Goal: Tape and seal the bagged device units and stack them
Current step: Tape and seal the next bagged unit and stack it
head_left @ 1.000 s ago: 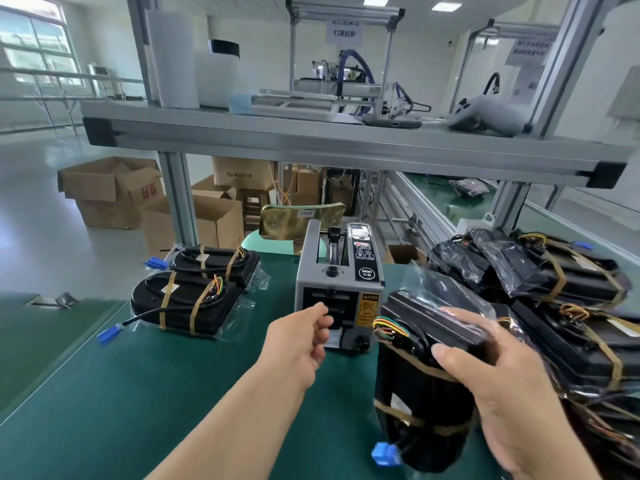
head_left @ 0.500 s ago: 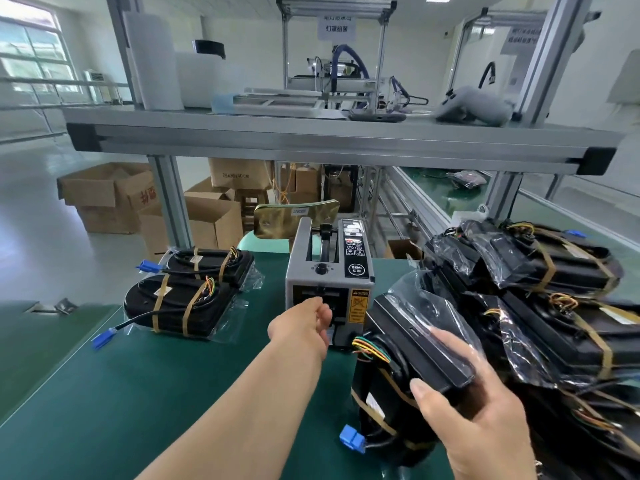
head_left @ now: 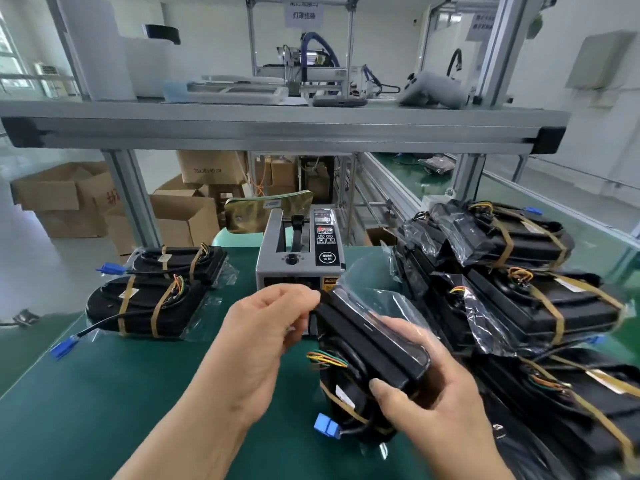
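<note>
The bagged unit is held upright directly in front of the tape dispenser, lower end near the mat. This probably brings the bag's loose top close to the dispenser outlet for taping. The right hand wraps the unit's near side with thumb and fingers curled round it, so the unit rises above and left of the palm. The left hand pinches the unit's top corner just before the outlet; whether tape lies between its fingertips cannot be determined. A finished stack lies left of the dispenser, apparently done, and a waiting pile lies right of it
</note>
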Available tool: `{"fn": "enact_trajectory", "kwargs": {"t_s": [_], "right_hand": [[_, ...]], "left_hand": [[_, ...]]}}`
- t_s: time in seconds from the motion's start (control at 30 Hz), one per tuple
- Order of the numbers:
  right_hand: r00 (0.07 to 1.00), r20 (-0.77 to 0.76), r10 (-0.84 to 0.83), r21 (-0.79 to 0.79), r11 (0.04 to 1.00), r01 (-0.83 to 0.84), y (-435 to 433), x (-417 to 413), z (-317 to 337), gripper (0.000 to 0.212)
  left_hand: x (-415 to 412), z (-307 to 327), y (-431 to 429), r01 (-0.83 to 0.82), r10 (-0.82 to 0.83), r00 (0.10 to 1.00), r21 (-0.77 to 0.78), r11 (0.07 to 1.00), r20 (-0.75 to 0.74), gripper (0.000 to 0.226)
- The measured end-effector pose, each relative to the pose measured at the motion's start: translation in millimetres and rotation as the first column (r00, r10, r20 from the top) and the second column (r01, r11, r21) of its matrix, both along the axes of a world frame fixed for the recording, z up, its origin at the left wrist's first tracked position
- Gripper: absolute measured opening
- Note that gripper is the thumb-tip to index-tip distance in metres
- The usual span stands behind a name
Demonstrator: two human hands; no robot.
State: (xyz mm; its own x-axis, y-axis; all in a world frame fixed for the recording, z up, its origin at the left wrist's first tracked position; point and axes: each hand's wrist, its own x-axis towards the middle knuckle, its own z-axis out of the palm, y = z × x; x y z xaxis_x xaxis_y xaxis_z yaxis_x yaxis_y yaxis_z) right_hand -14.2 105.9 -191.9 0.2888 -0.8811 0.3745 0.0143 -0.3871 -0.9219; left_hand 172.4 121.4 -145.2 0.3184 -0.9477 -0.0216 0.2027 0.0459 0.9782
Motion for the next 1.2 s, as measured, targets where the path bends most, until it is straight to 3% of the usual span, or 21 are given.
{"fn": "enact_trajectory", "kwargs": {"t_s": [0.07, 0.17, 0.63, 1.2], "right_hand": [[1.000, 0.011, 0.016, -0.008, 1.000, -0.016, 1, 3, 1, 0.061], [0.999, 0.027, 0.017, -0.005, 1.000, -0.017, 3, 6, 1, 0.059], [1.000, -0.010, -0.007, 0.026, 1.000, 0.007, 7, 8, 2, 0.055], [1.000, -0.009, -0.015, 0.012, 1.000, 0.015, 6, 8, 1, 0.055]], "left_hand": [[-9, 9, 13, 0.066, -0.066, 0.988, 0.002, 0.998, 0.140, 0.011], [-17, 11, 18, 0.075, -0.079, 0.971, 0.028, 0.997, 0.226, 0.008], [-27, 2, 11, 0.003, -0.010, 0.983, 0.037, 0.999, 0.181, 0.006], [-37, 1, 10, -0.128, 0.111, 0.951, 0.041, 0.991, 0.290, 0.007]]}}
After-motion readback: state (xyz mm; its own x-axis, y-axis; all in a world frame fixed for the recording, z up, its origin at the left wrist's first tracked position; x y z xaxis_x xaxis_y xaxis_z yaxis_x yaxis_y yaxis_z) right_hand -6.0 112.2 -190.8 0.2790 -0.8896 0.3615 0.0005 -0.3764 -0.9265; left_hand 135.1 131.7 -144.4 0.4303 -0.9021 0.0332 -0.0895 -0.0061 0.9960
